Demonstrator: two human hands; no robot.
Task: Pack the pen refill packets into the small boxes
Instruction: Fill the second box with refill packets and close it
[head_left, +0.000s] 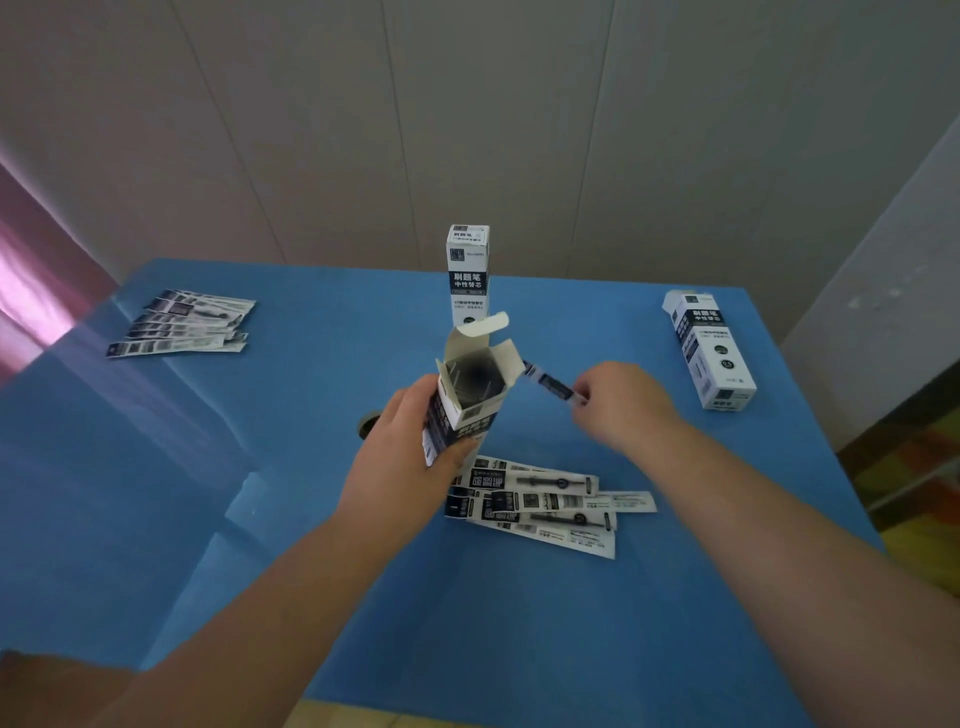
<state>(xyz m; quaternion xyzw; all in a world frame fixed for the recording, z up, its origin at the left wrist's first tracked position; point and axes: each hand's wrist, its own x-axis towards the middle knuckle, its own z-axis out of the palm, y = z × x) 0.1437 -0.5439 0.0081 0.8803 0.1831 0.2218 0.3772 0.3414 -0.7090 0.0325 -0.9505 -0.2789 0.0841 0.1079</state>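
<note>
My left hand (405, 457) grips a small white and black box (467, 400), held upright above the blue table (519, 623) with its top flaps open. Inside the box some refill packets show. My right hand (618, 410) pinches one refill packet (548, 382) by its end, its far tip just beside the box's open mouth. A loose pile of refill packets (540, 504) lies on the table under my hands. Another fan of packets (182, 325) lies at the far left.
A closed box (467, 275) stands upright at the table's far middle. Another closed box (709, 351) lies flat at the far right. A small dark round thing (366, 426) sits left of my left hand. Walls stand behind and to the right of the table.
</note>
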